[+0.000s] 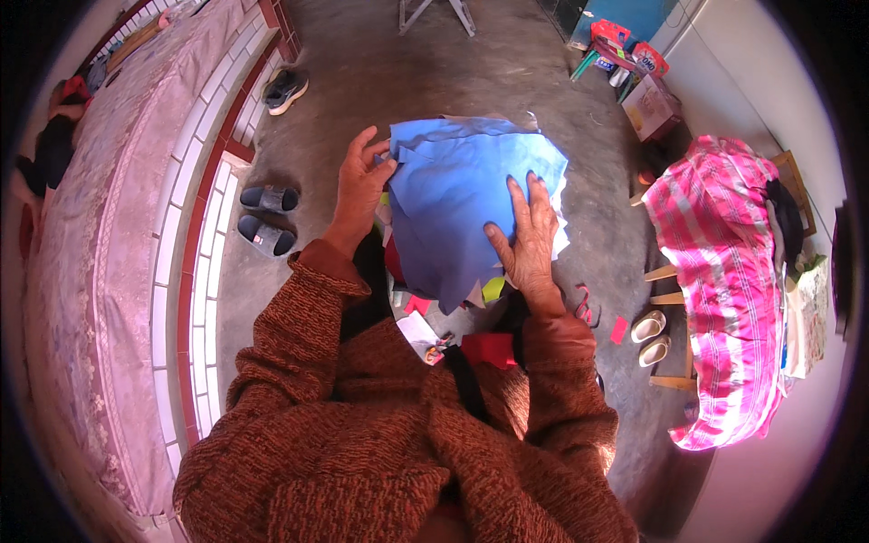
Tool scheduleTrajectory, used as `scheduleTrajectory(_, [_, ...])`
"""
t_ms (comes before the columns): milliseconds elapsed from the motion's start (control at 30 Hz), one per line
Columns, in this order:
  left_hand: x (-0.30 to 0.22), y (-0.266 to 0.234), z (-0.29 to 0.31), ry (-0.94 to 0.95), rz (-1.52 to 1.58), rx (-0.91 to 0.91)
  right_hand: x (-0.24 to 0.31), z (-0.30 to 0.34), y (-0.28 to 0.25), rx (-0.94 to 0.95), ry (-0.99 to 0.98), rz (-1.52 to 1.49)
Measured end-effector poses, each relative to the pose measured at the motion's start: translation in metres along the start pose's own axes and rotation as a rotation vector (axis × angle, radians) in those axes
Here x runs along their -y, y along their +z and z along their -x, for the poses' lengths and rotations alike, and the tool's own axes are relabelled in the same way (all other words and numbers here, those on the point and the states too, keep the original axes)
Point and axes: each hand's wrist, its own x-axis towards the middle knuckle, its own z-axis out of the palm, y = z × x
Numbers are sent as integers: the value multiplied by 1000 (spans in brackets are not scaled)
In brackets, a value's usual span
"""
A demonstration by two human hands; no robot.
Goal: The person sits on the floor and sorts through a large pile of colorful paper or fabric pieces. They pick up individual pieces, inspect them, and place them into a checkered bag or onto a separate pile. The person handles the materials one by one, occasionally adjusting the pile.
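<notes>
A stack of cloth pieces with a blue cloth [462,195] on top lies in front of my lap, with pale, ragged edges showing around it. At its left edge, my left hand [358,185] has curved fingers and the thumb apart, their tips touching the cloth's border. My right hand [529,231] rests flat on the right part of the blue cloth, fingers spread. Beneath the stack, scraps of yellow-green cloth [493,289] and red cloth [489,349] peek out. Whatever supports the stack is mostly hidden.
A bed with a pink cover [109,226] runs along the left. Grey slippers [267,233] and a dark shoe [285,91] sit beside it. To the right, a pink checked cloth [720,290] drapes wooden furniture near pale shoes [650,339]. A carton [650,109] stands at the far right.
</notes>
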Motion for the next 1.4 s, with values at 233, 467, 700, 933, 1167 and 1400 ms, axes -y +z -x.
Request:
scheduleTrajectory(233, [-34,36,1,628,-574,-60,-2,3,7,-23,-6,-24])
scheduleTrajectory(467, [-3,104,-4,682,-1172,452,-7,7,10,-6,11,-82])
scheduleTrajectory(700, [18,108,-15,743,-1152,471,-47,59,-49,-16,204,-578])
scheduleTrajectory(933, [9,103,-17,806,-1102,561,-142,234,-114,-301,959,-474])
scheduleTrajectory(1167, [14,108,-21,675,-1079,660,-132,423,-88,-364,1427,-352])
scheduleTrajectory(1400, [14,109,-16,604,-1073,707,-110,478,-28,-258,1598,-314])
